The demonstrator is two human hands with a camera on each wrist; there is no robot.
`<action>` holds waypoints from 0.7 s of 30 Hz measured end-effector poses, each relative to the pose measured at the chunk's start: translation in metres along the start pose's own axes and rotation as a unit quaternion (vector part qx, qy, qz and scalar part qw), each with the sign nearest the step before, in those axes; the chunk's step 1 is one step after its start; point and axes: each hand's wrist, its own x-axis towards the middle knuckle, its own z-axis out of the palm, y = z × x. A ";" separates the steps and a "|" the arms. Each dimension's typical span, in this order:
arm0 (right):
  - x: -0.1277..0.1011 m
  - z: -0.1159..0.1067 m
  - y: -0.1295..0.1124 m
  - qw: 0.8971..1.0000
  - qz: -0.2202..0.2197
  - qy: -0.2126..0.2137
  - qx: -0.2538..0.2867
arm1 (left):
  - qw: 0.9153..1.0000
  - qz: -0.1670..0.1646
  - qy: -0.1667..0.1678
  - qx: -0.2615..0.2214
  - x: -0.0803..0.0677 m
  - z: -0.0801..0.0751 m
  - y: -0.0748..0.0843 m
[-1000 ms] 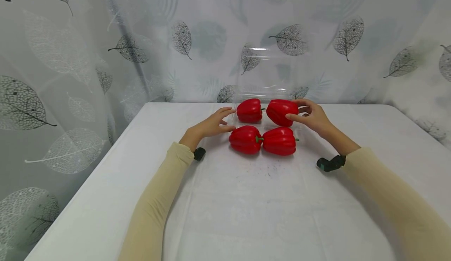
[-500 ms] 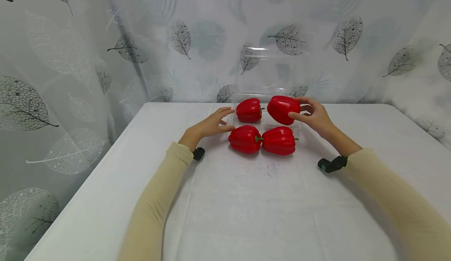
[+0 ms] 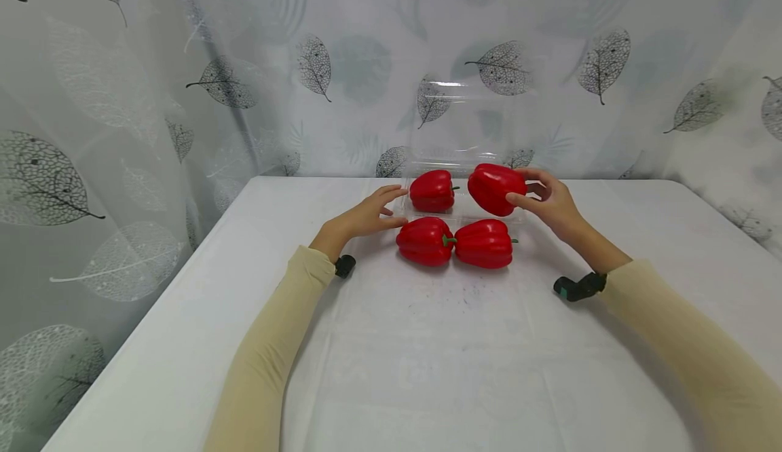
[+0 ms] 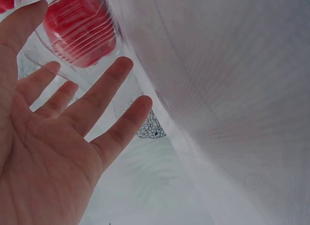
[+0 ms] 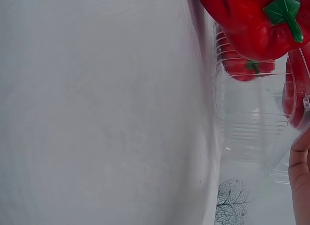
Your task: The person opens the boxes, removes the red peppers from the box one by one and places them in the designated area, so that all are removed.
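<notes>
A red bell pepper [image 3: 496, 189] is raised at the right side of a clear plastic clamshell box, pinched between the thumb and fingers of my right hand [image 3: 552, 206]. Inside the box's left half sits another red bell pepper [image 4: 85, 33], seen through the ribbed wall in the left wrist view. My left hand [image 3: 365, 214] is at the box's left side, fingers spread and holding nothing; whether the fingertips touch the plastic is unclear. Two more red peppers, a left one [image 3: 425, 241] and a right one [image 3: 485, 243], lie side by side in front of the box.
The box's transparent lid [image 3: 467, 119] stands raised at the back, against a leaf-patterned curtain [image 3: 360, 65]. A white cloth covers the table [image 3: 427, 370]. Black wrist cameras hang under both wrists, the right one [image 3: 577, 288] just above the table.
My right hand has lifted the pepper slightly and carried it a little to the right, away from the pepper in the box. My left hand and the other peppers have stayed put.
</notes>
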 end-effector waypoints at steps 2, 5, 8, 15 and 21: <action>0.000 0.000 0.000 1.000 -0.006 0.002 0.006 | 1.000 0.000 0.000 0.000 0.000 0.000 0.000; -0.001 0.000 0.001 1.000 -0.014 0.002 0.017 | 1.000 -0.001 0.000 0.001 0.000 0.000 0.000; -0.002 0.000 0.001 0.999 -0.022 0.000 0.028 | 1.000 0.000 0.000 0.001 -0.001 0.000 0.000; -0.006 0.000 0.002 0.997 -0.049 -0.012 0.061 | 1.000 0.007 0.002 0.004 -0.001 0.000 0.000; -0.008 0.000 0.003 0.995 -0.056 -0.011 0.083 | 1.000 0.007 0.003 0.004 -0.001 -0.001 0.000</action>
